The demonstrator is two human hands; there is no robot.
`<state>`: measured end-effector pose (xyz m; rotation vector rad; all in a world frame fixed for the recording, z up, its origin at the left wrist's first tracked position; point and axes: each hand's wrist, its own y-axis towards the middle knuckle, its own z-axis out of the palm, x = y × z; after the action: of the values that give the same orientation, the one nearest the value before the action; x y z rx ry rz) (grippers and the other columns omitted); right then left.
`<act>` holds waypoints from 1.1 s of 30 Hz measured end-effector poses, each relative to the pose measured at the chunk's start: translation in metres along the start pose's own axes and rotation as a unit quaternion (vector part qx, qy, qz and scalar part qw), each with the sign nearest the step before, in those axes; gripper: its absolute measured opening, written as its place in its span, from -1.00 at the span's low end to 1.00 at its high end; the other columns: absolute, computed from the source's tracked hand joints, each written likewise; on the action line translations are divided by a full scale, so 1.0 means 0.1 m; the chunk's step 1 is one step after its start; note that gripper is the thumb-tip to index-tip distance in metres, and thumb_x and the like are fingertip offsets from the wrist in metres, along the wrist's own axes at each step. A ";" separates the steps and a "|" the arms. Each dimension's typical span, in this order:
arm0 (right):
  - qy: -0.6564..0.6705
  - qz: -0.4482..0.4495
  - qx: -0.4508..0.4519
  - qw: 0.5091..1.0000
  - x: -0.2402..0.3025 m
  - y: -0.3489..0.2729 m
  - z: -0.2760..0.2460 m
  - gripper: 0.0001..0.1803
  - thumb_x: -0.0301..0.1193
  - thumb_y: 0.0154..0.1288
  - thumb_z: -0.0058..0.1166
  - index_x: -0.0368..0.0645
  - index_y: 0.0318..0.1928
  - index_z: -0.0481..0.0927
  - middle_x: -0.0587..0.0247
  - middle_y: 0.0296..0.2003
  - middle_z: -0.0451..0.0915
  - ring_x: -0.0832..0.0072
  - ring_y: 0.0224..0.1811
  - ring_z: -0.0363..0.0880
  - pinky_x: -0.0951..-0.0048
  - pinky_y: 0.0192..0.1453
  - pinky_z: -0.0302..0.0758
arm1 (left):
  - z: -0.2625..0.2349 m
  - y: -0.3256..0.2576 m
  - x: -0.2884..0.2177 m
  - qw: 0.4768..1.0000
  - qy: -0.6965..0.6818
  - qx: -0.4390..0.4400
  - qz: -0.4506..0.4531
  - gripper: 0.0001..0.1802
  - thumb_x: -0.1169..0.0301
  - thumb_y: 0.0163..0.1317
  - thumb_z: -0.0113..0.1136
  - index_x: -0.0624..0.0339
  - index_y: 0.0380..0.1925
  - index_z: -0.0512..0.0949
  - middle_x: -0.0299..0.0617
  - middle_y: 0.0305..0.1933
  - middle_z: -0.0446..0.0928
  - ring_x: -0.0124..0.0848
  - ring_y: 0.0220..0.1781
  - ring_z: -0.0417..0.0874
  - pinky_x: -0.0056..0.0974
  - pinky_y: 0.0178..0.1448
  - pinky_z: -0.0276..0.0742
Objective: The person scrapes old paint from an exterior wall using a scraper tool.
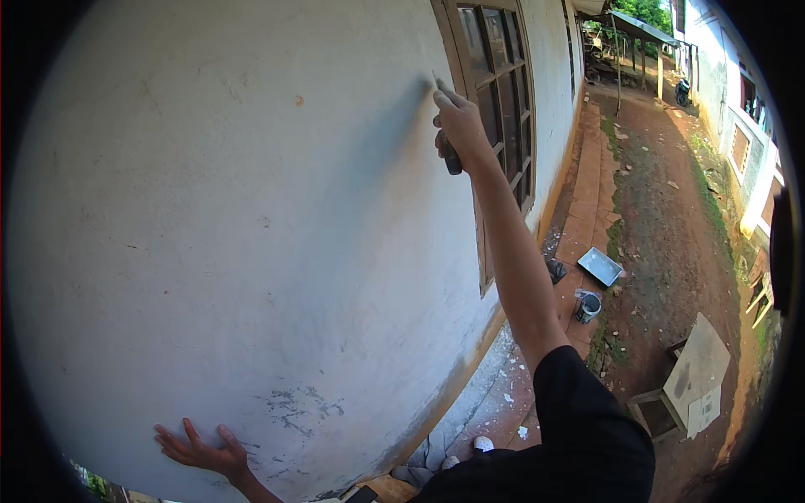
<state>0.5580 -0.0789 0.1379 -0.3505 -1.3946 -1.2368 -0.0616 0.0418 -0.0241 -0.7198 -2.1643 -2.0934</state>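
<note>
My right hand [461, 126] is raised high against the white wall [210, 210], close to the window's wooden frame. Its fingers are wrapped round a scraper with a dark handle [453, 161]; the blade is mostly hidden, and only a thin edge shows at the wall. The arm's shadow falls on the plaster beside it. Low on the left, my left hand [205, 455] rests on the wall with its fingers spread and holds nothing. Just right of that hand, dark patches [302, 407] show where the paint is worn.
A brown window [503, 84] with several panes stands right of the raised arm. Below, paint flakes lie on the tiled ledge [579, 226], with a paint tray [600, 267] and a small bucket [589, 308]. A board [696, 369] leans over a wooden frame on the dirt path.
</note>
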 end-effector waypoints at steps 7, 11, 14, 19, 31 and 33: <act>-0.230 0.001 0.089 0.969 -0.89 -0.98 -0.21 -0.49 -0.17 0.60 0.05 -0.09 0.42 0.55 0.12 -0.54 0.61 0.49 -0.60 0.49 0.32 -0.43 0.50 | -0.04 0.05 0.03 1.000 0.015 -0.013 0.012 -0.34 -0.10 0.53 -0.06 -0.01 0.47 0.32 0.14 0.69 0.09 0.18 0.71 0.07 0.39 0.68 -0.13; -0.224 -0.009 0.093 0.970 -0.69 -0.83 -0.18 -0.52 -0.19 0.60 0.05 -0.17 0.36 0.59 -0.01 -0.55 0.61 0.42 -0.58 0.55 0.25 -0.39 0.52 | -0.06 0.05 -0.01 1.000 0.016 -0.012 0.012 -0.34 -0.10 0.54 -0.08 0.01 0.47 0.31 0.14 0.69 0.09 0.19 0.71 0.08 0.39 0.68 -0.12; -0.247 -0.049 0.092 0.963 -0.26 -0.27 -0.20 -0.48 -0.12 0.64 -0.01 -0.23 0.35 0.60 0.34 -0.64 0.47 0.59 -0.70 0.45 0.41 -0.60 0.47 | -0.02 0.06 -0.06 1.000 0.017 -0.011 0.011 -0.34 -0.11 0.55 -0.10 0.03 0.47 0.30 0.17 0.68 0.09 0.20 0.71 0.05 0.40 0.68 -0.14; -0.279 -0.114 0.100 0.948 0.44 0.30 -0.20 -0.51 -0.15 0.59 -0.07 -0.17 0.27 0.67 0.21 -0.59 0.58 0.52 -0.65 0.55 0.38 -0.52 0.57 | -0.03 0.06 -0.05 1.000 0.020 -0.019 0.009 -0.33 -0.11 0.55 -0.09 0.03 0.47 0.31 0.14 0.69 0.10 0.19 0.70 0.08 0.38 0.67 -0.11; -0.257 -0.152 0.083 0.951 0.64 0.39 -0.05 -0.47 -0.13 0.60 -0.09 -0.23 0.31 0.63 0.29 -0.59 0.54 0.58 -0.66 0.53 0.40 -0.54 0.57 | 0.02 0.03 -0.06 1.000 0.022 -0.011 0.004 -0.35 -0.12 0.55 -0.13 0.01 0.45 0.29 0.19 0.67 0.10 0.22 0.70 0.05 0.41 0.67 -0.12; -0.260 -0.145 0.084 0.951 0.58 0.31 -0.07 -0.47 -0.14 0.60 -0.09 -0.20 0.33 0.62 0.29 -0.59 0.55 0.58 -0.66 0.52 0.41 -0.54 0.57 | -0.02 0.07 -0.06 1.000 0.016 -0.021 0.010 -0.35 -0.10 0.55 -0.08 0.03 0.46 0.31 0.12 0.69 0.11 0.18 0.70 0.08 0.37 0.68 -0.11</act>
<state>0.5708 -0.0978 0.1996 -0.3783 -2.0515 -1.3019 -0.0546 0.0378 -0.0188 -0.7040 -2.0935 -2.1317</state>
